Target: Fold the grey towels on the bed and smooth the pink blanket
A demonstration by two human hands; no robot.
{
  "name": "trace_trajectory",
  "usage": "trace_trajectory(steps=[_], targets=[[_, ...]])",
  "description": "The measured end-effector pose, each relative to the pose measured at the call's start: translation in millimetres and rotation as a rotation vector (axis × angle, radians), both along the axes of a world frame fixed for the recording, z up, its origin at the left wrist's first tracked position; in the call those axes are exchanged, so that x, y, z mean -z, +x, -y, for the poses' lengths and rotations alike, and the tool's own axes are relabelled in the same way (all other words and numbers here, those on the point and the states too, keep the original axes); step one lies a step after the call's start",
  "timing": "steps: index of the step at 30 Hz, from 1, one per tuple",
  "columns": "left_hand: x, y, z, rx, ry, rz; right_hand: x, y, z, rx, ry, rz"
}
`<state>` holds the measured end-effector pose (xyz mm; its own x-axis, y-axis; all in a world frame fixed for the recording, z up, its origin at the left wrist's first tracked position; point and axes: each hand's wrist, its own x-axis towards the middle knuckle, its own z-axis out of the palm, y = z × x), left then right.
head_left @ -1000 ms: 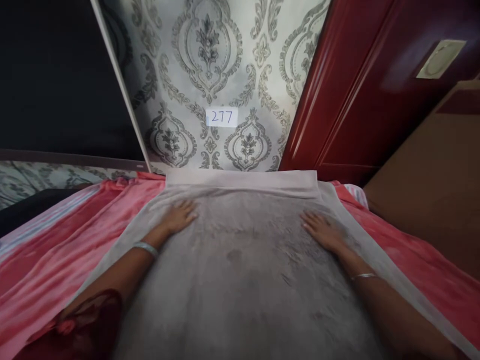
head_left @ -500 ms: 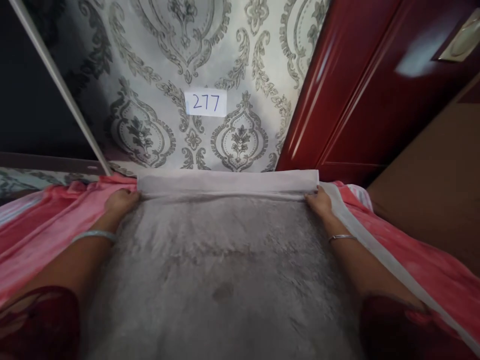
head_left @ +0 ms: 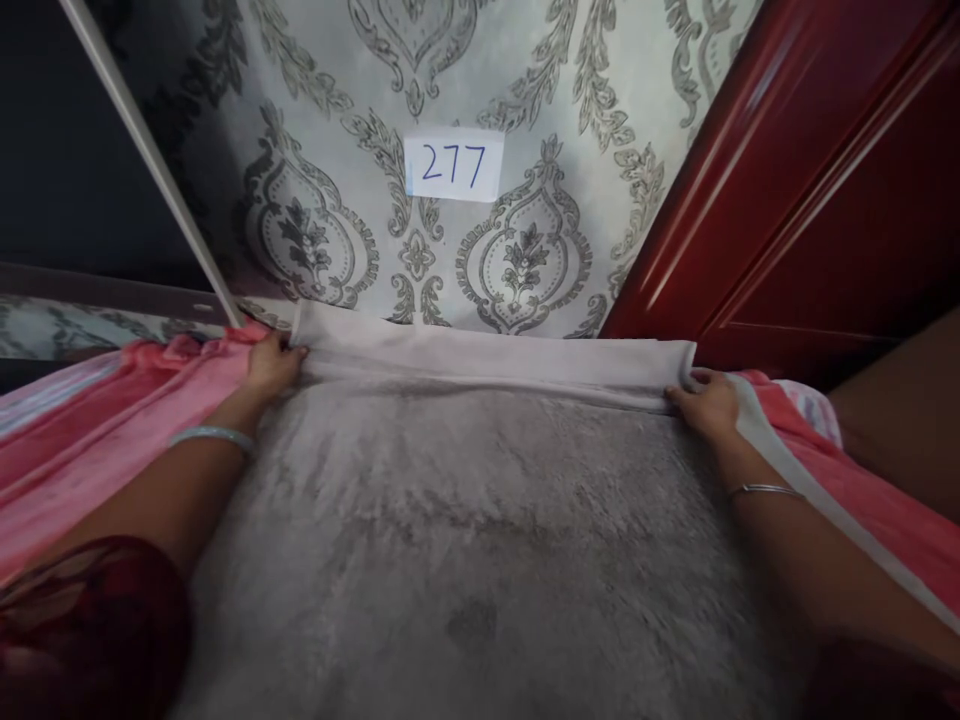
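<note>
A grey plush blanket (head_left: 480, 520) spreads from the bottom of the view toward the wall. Its far edge carries a smooth, pale folded strip (head_left: 487, 352). My left hand (head_left: 275, 368) is closed on the left end of this edge, fingers curled over the fabric. At the right end, my right hand (head_left: 709, 400) pinches the same edge between thumb and fingers. The strip stretches between both hands, with a slight crease along its lower side. A darker patch shows in the blanket's pile near the bottom middle.
Pink bedding (head_left: 150, 400) lies beyond my left forearm, and red-pink bedding (head_left: 885, 490) with a grey border lies on the right. Patterned wallpaper (head_left: 416, 255) bears a paper marked 277 (head_left: 454, 165). A dark screen (head_left: 75, 150) stands left, a red cabinet (head_left: 810, 200) right.
The view has shifted, so the wall and paper sit further right and higher. Both hands keep hold of the blanket edge, which now slants down toward the right in view.
</note>
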<state>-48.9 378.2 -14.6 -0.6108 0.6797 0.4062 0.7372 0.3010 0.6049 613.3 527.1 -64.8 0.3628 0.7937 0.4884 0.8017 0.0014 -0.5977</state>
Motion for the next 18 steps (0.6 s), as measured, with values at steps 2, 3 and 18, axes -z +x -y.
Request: trace_trajectory(steps=[2, 3, 18], targets=[[-2.9, 9, 3, -0.065, 0.030, -0.022, -2.0, -5, 3, 0.011, -0.030, -0.075], [-4.6, 13, 5, -0.089, 0.053, -0.033, -2.8, -8, 4, 0.019, -0.031, -0.081], [-13.8, 37, 15, -0.038, -0.107, -0.122, -33.3, -43, 19, -0.081, 0.164, 0.161]])
